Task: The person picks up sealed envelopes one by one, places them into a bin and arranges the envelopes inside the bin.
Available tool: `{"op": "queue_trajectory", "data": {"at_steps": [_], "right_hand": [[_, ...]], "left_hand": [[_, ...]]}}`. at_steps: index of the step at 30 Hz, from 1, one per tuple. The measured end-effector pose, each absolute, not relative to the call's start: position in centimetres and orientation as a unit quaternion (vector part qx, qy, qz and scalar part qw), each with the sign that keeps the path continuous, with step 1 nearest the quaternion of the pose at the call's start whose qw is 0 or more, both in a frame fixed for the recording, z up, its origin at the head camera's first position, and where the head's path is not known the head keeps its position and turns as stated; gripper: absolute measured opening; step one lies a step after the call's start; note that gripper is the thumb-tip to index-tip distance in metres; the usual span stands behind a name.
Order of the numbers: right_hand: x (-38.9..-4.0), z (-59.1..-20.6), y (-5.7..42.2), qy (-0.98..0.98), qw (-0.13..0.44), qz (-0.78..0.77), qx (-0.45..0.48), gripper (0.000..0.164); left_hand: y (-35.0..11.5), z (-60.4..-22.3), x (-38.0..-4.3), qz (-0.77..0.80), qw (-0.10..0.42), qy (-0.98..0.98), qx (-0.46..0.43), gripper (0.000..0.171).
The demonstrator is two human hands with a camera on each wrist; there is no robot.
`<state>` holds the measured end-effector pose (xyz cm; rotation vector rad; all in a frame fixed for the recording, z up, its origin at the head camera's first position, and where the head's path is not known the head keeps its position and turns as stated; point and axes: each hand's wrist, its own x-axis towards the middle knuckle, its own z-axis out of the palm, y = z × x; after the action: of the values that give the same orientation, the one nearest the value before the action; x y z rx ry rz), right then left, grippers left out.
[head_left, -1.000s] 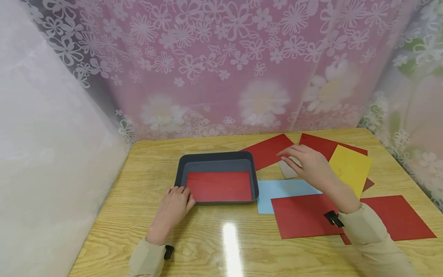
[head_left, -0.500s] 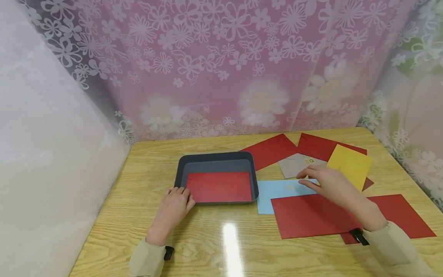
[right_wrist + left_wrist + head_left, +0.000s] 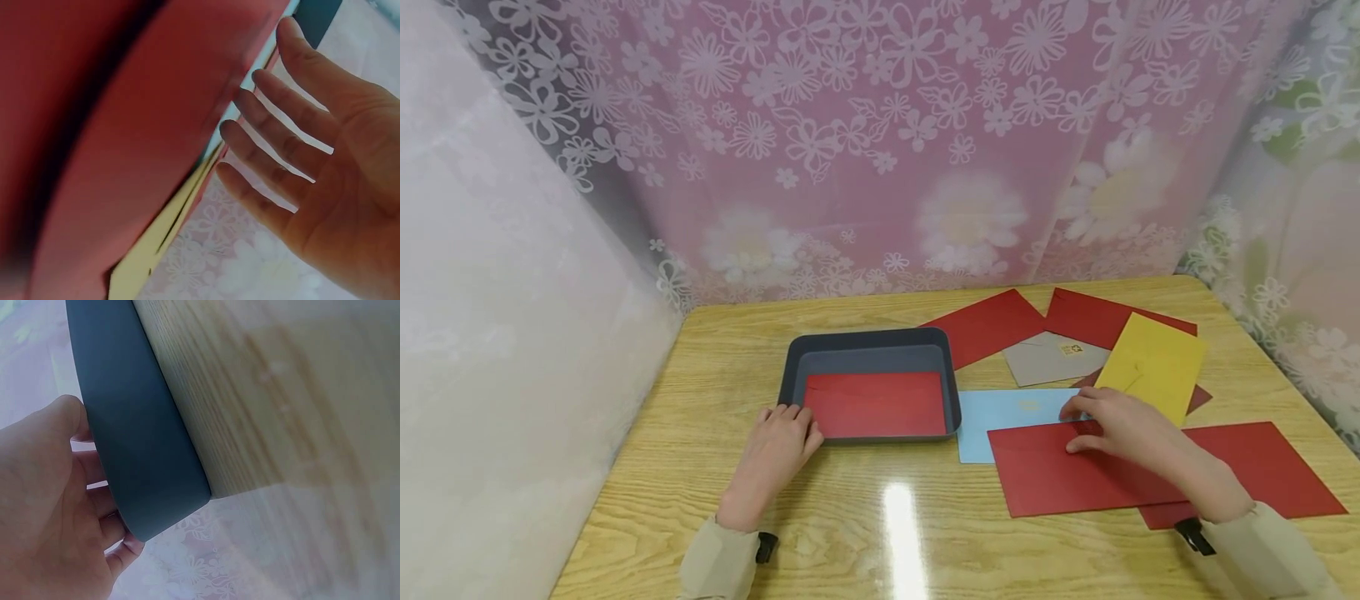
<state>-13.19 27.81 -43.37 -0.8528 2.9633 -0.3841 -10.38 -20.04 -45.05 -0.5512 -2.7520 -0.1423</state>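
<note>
My left hand (image 3: 781, 442) holds the front left corner of a dark grey tray (image 3: 865, 340). In the left wrist view its fingers (image 3: 103, 500) bend over the rim of the tray wall (image 3: 134, 425). A red envelope (image 3: 876, 404) lies inside the tray. Over another red envelope (image 3: 1052, 479), right of the tray, hovers my right hand (image 3: 1123, 429) with thumb and fingers spread. The right wrist view has its fingers (image 3: 269, 125) close to that envelope's surface; contact cannot be told. Partly beneath this envelope is a light blue envelope (image 3: 988, 417).
Behind the right hand lie a yellow envelope (image 3: 1157, 367), a grey envelope (image 3: 1045, 360) and two red envelopes, one at the left (image 3: 988, 325) and one at the right (image 3: 1090, 317). Another red envelope (image 3: 1270, 471) is at the right. A floral curtain (image 3: 880, 167) borders the wooden table (image 3: 730, 350).
My right hand has moved from above the grey envelope toward the front and right, down to the front red envelope. The left hand and the tray have stayed in place.
</note>
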Motion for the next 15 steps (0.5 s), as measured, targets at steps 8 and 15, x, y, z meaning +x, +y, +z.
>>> {"op": "queue_trajectory", "data": {"at_steps": [8,15], "right_hand": [[-13.42,-44.31,27.73,0.951,0.017,-0.131,-0.279,0.04],[-14.08,-44.33,27.52,0.946,0.057,-0.15,-0.281,0.039]], "left_hand": [[-20.06,-45.15,-10.36,-0.047,0.182,-0.961,-0.201,0.03],[-20.1,-45.23,-10.44,-0.046,0.168,-0.965,-0.195,0.028]]}}
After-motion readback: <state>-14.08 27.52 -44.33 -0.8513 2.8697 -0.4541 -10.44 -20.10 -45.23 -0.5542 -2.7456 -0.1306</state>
